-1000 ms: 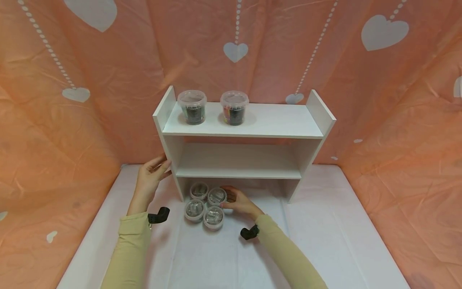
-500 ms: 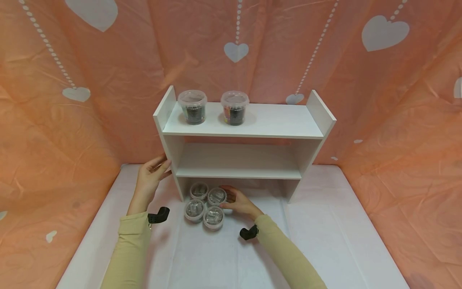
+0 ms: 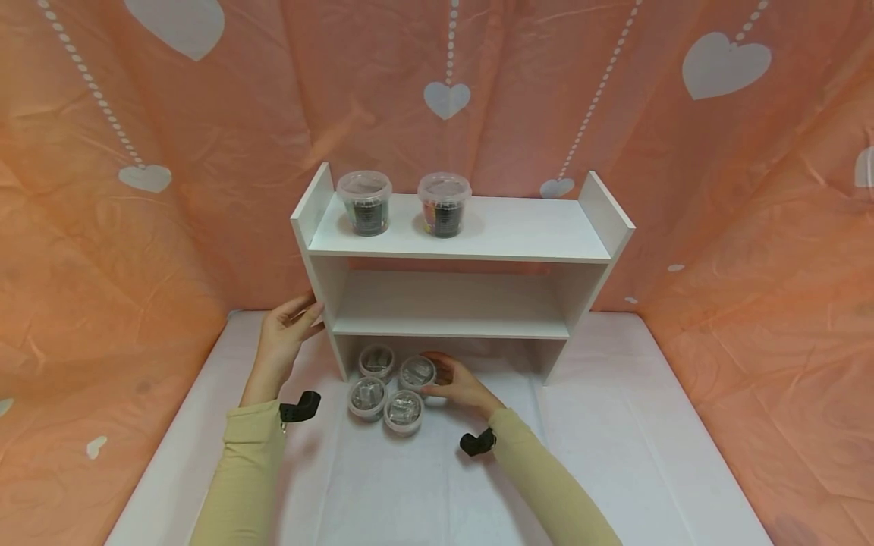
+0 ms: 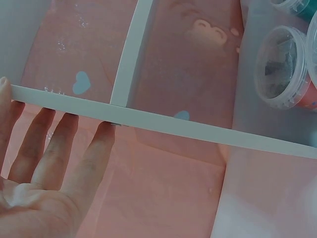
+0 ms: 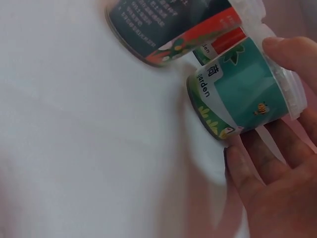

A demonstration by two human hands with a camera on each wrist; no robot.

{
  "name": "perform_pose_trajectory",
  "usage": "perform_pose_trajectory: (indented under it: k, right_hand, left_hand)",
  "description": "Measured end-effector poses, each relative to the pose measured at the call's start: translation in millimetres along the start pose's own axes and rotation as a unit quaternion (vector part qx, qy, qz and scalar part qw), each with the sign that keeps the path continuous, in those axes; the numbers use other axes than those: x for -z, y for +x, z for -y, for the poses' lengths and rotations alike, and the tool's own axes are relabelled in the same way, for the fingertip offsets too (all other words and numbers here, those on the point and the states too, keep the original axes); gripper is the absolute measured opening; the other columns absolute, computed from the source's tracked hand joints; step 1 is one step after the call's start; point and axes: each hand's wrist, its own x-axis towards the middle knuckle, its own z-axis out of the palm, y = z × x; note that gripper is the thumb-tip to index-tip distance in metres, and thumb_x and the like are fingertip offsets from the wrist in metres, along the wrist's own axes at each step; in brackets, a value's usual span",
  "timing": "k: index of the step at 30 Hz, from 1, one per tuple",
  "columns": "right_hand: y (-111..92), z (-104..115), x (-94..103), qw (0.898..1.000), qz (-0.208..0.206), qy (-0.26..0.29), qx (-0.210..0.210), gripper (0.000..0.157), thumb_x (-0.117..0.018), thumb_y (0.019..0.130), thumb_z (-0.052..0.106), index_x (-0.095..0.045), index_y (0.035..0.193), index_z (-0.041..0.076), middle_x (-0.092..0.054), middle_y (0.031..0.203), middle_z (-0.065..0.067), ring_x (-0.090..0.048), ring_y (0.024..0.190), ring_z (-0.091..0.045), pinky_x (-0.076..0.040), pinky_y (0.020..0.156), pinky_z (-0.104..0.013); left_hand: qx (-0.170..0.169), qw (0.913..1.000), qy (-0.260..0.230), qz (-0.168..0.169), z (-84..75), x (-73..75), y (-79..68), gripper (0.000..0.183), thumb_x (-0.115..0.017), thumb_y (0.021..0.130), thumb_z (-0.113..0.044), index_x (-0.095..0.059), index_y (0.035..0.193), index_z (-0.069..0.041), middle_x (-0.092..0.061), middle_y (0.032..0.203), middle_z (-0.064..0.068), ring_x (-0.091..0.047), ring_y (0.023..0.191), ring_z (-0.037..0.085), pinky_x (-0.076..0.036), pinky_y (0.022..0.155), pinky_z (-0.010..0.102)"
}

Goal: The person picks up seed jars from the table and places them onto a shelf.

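Note:
My right hand [image 3: 457, 383] grips a small clear-lidded plastic tub [image 3: 417, 372] by its side, thumb near the rim. In the right wrist view this tub [image 5: 247, 89] shows a green printed label with a bee, and the fingers lie along its underside. Three similar tubs stand close by: one behind left [image 3: 377, 362], one front left [image 3: 367, 398] and one in front [image 3: 403, 412]. My left hand [image 3: 281, 341] rests its extended fingers against the outer left side panel of the white shelf [image 3: 451, 334]; in the left wrist view the fingertips [image 4: 105, 130] meet the panel's edge.
On the top board stand two clear tubs, one at the left [image 3: 365, 203] and one nearer the middle [image 3: 444, 205]. The shelf stands on a white-covered table [image 3: 614, 455]. An orange curtain [image 3: 205, 152] with white hearts hangs behind and at both sides.
My right hand has shifted slightly right with the gripped tub, widening its gap from the tub at the back left. The left hand stays at the shelf's side.

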Motion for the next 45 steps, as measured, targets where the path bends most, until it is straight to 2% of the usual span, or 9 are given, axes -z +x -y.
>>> perform_pose_trajectory:
  k: [3, 6, 14, 18, 25, 32, 35, 41, 45]
  right_hand:
    - [-0.6, -10.9, 4.6, 1.0, -0.007, -0.001, -0.002, 0.066, -0.071, 0.083, -0.005, -0.039, 0.141, -0.005, -0.045, 0.138, -0.023, -0.047, 0.123, -0.037, -0.04, 0.104, -0.045]
    - [-3.6, -10.9, 7.7, 1.0, -0.011, -0.004, -0.009, 0.066, -0.071, 0.083, -0.004, -0.039, 0.141, -0.003, -0.044, 0.139, -0.022, -0.046, 0.124, -0.037, -0.039, 0.105, -0.044]
    - [-18.7, 1.8, 14.8, 1.0, -0.018, -0.019, -0.016, 0.066, -0.07, 0.084, -0.005, -0.036, 0.141, -0.008, -0.042, 0.14, -0.025, -0.046, 0.123, -0.039, -0.043, 0.101, -0.045]
    - [-22.5, -11.6, 21.2, 0.999, -0.03, -0.014, -0.008, 0.067, -0.07, 0.083, -0.007, -0.037, 0.141, -0.006, -0.042, 0.139, -0.026, -0.047, 0.122, -0.04, -0.043, 0.101, -0.045]
    - [-29.0, -31.6, 32.6, 0.998, -0.058, -0.018, -0.002, 0.067, -0.072, 0.082, -0.003, -0.04, 0.142, -0.001, -0.044, 0.139, -0.023, -0.049, 0.121, -0.037, -0.044, 0.101, -0.039]
    - [-38.6, -33.5, 41.3, 0.998, -0.068, -0.012, 0.0, 0.068, -0.073, 0.083, -0.002, -0.038, 0.141, -0.003, -0.045, 0.136, -0.025, -0.05, 0.12, -0.037, -0.047, 0.097, -0.033]
    - [-42.4, -31.5, 44.1, 0.997, -0.074, -0.016, -0.004, 0.067, -0.072, 0.083, -0.004, -0.039, 0.141, -0.004, -0.045, 0.136, -0.025, -0.049, 0.12, -0.037, -0.046, 0.097, -0.033]
    - [-54.1, -7.5, 44.2, 0.997, -0.073, -0.024, 0.013, 0.065, -0.07, 0.082, -0.009, -0.036, 0.138, -0.012, -0.046, 0.131, -0.031, -0.05, 0.117, -0.043, -0.044, 0.098, -0.048]
    - [-59.8, 2.2, 45.4, 0.997, -0.074, -0.028, 0.01, 0.066, -0.07, 0.082, -0.009, -0.036, 0.138, -0.013, -0.047, 0.13, -0.031, -0.05, 0.117, -0.043, -0.043, 0.099, -0.051]
  left_hand:
    - [0.003, 1.0, 0.008, 0.001, 0.6, -0.4, 0.7, 0.052, -0.062, 0.094, -0.016, -0.046, 0.136, 0.009, -0.055, 0.131, 0.011, -0.059, 0.106, 0.007, -0.047, 0.092, 0.045]
    - [0.004, 1.0, 0.008, 0.0, 1.3, -0.4, 1.0, 0.052, -0.062, 0.094, -0.016, -0.046, 0.136, 0.009, -0.053, 0.133, 0.013, -0.059, 0.106, 0.007, -0.05, 0.091, 0.041]
    - [0.002, 1.0, -0.004, -0.002, 1.6, -0.9, 0.4, 0.051, -0.062, 0.094, -0.014, -0.045, 0.136, 0.01, -0.057, 0.128, 0.006, -0.06, 0.104, 0.006, -0.053, 0.087, 0.033]
    - [0.004, 1.0, -0.001, -0.002, 1.0, -0.7, -0.3, 0.051, -0.062, 0.094, -0.014, -0.045, 0.136, 0.009, -0.056, 0.131, 0.01, -0.06, 0.104, 0.006, -0.053, 0.087, 0.03]
    - [0.008, 1.0, 0.004, -0.003, 0.6, 0.1, -0.7, 0.052, -0.062, 0.094, -0.016, -0.045, 0.137, 0.008, -0.053, 0.134, 0.013, -0.059, 0.106, 0.006, -0.047, 0.093, 0.043]
    - [0.01, 0.9999, -0.001, -0.008, 1.2, -0.2, 0.3, 0.052, -0.063, 0.094, -0.015, -0.046, 0.136, 0.009, -0.056, 0.131, 0.009, -0.059, 0.105, 0.006, -0.048, 0.092, 0.043]
    - [0.007, 1.0, -0.001, -0.007, 1.8, 0.0, 0.6, 0.052, -0.063, 0.094, -0.015, -0.046, 0.136, 0.009, -0.056, 0.131, 0.008, -0.059, 0.105, 0.006, -0.049, 0.092, 0.041]
    - [0.011, 0.9999, 0.002, -0.008, 1.8, -0.5, 0.8, 0.052, -0.063, 0.094, -0.016, -0.046, 0.137, 0.008, -0.054, 0.133, 0.011, -0.059, 0.105, 0.007, -0.049, 0.091, 0.04]
    - [0.013, 0.9999, 0.007, -0.007, 1.1, -1.4, 0.9, 0.052, -0.063, 0.094, -0.016, -0.046, 0.137, 0.008, -0.054, 0.133, 0.011, -0.059, 0.106, 0.007, -0.048, 0.092, 0.041]
